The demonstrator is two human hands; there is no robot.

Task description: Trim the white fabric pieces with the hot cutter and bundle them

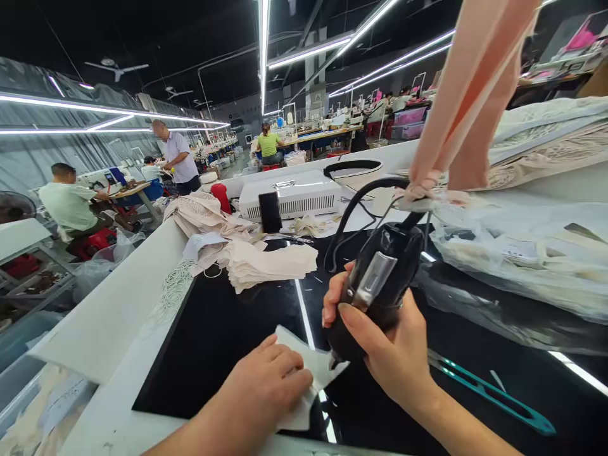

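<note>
My right hand [401, 354] is wrapped round a black corded hand tool [346, 332], which has a silver metal panel on its side. A thick cord and a knotted strip of pink cloth [456, 120] run up from its top. The tool's small tip comes down at the edge of a white fabric piece [308, 358] on the black glossy board [190, 373]. My left hand [263, 389], slightly blurred, presses on that piece with its fingers bent together; part of the fabric is hidden beneath. To the right of my right hand lie teal-handled scissors or tweezers [498, 396].
Behind the board, pale fabric pieces [270, 259] lie stacked near a phone [270, 212] and a white vented box [313, 199]. Clear plastic bags [522, 253] fill the right side. A white raised edge [123, 297] borders the left. People work at sewing tables beyond.
</note>
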